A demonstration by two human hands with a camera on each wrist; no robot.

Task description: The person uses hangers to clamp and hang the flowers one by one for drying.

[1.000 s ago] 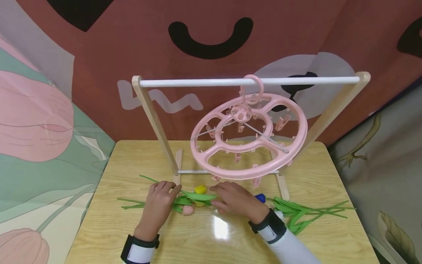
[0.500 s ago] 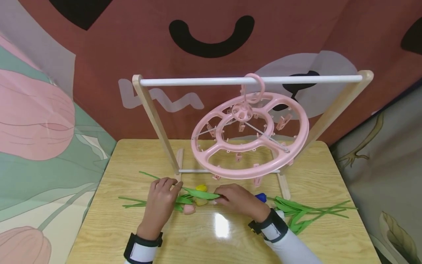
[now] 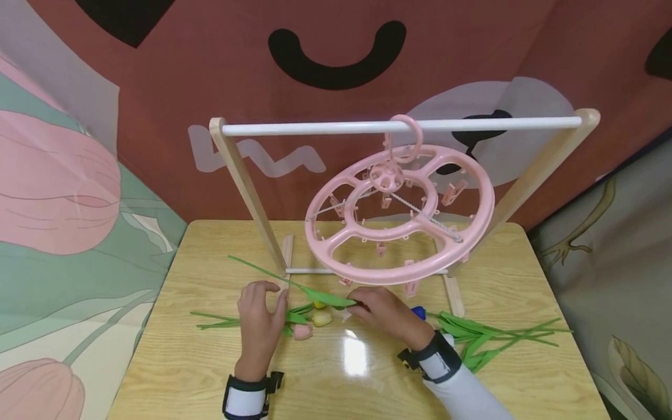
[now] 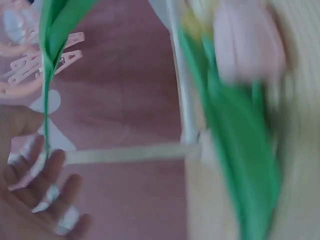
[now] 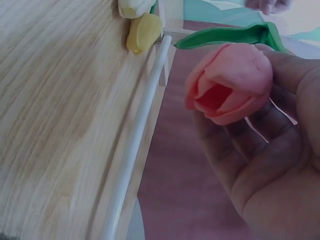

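Observation:
My right hand (image 3: 385,312) holds a coral-pink artificial tulip (image 5: 230,82) by its head, the thumb and fingers round the bloom. Its green leaf (image 3: 328,298) and long stem slant away to the left above the table. My left hand (image 3: 261,318) is just below that stem, thumb and index finger spread apart, with the stem passing by the fingertips in the left wrist view. Beneath, a pale pink tulip (image 3: 302,332), a light yellow tulip (image 3: 322,317) and a bright yellow one (image 3: 318,304) lie on the table.
A wooden rack (image 3: 247,192) with a white bar stands behind the hands. From the bar hangs a round pink clip hanger (image 3: 362,274) with several clips. To the right lie a blue tulip (image 3: 419,312) and more green stems (image 3: 483,335) on the table (image 3: 199,379).
My right hand has taken hold of the coral-pink tulip, and its stem has risen from the pile. My left hand has loosened from the stem, its thumb and index finger now wider apart.

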